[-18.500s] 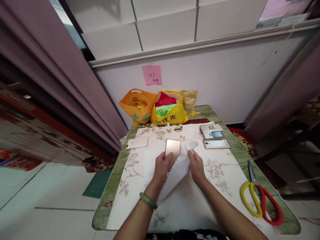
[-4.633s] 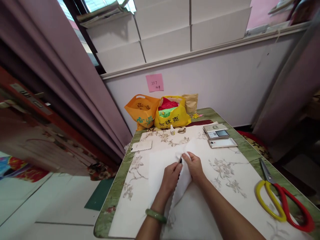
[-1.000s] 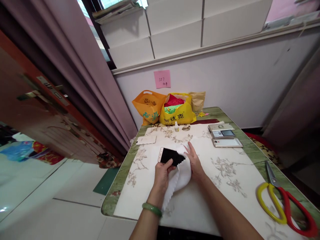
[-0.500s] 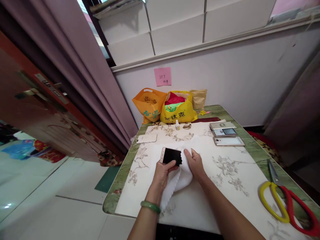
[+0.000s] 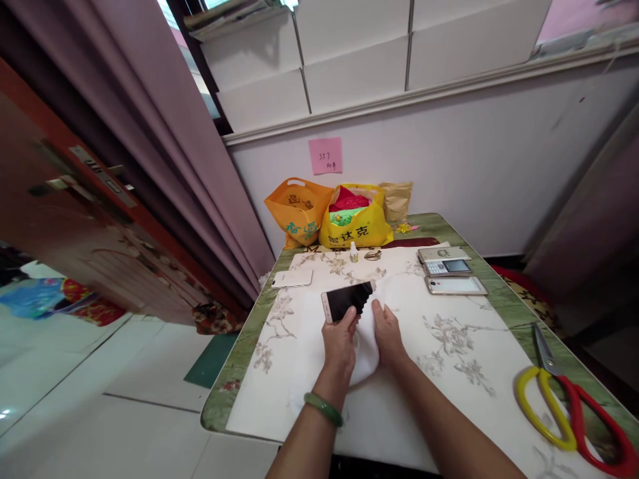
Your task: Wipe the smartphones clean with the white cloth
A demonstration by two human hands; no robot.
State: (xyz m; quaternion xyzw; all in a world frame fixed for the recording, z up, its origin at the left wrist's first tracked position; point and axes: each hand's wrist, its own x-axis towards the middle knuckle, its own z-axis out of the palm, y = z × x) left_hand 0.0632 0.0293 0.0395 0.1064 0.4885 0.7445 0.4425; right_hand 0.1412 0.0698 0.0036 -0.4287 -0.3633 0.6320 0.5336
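The phone (image 5: pixel 348 299) now tilts off the cloth (image 5: pixel 367 349), its edge pinched in the left hand (image 5: pixel 340 342) grip, the right hand (image 5: pixel 387 339) spread flat; it may slip.

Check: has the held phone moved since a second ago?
Yes. The phone in the left hand has come out of the white cloth, its right end now bare, and edged toward the small bottle.

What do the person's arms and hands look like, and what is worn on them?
Both forearms are bare, with no sleeves in view. The left hand and right hand wear no gloves. A green bangle circles the left wrist.
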